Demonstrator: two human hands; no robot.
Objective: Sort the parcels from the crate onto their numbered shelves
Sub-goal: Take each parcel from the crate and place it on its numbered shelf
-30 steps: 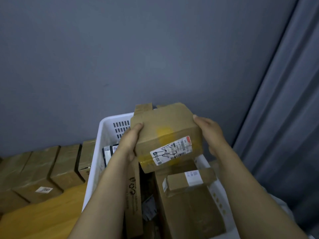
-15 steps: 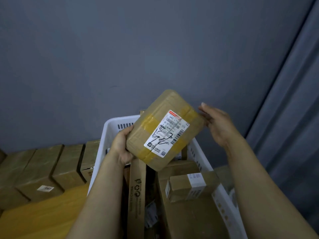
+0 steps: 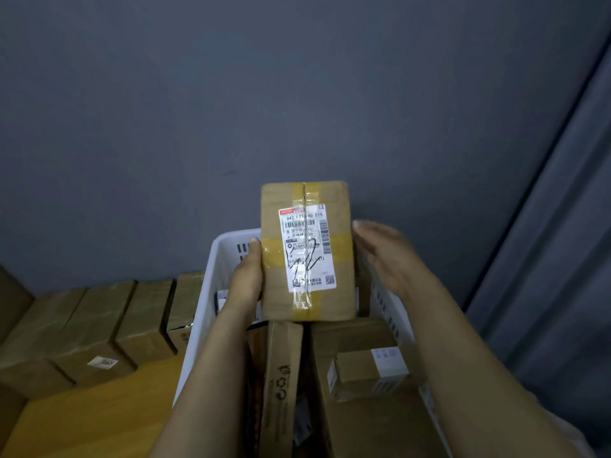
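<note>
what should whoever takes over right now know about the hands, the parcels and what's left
Left hand grips the taped parcel by its left edge, upright above the white crate, label facing the camera.
Right hand is open beside the parcel's right edge; blur hides any contact.
Done: this parcel is lifted out.
Left: read its handwritten number, shelve it, then sort the crate's others, including a small labelled box on a large box and a long narrow box. No shelves in view.
</note>
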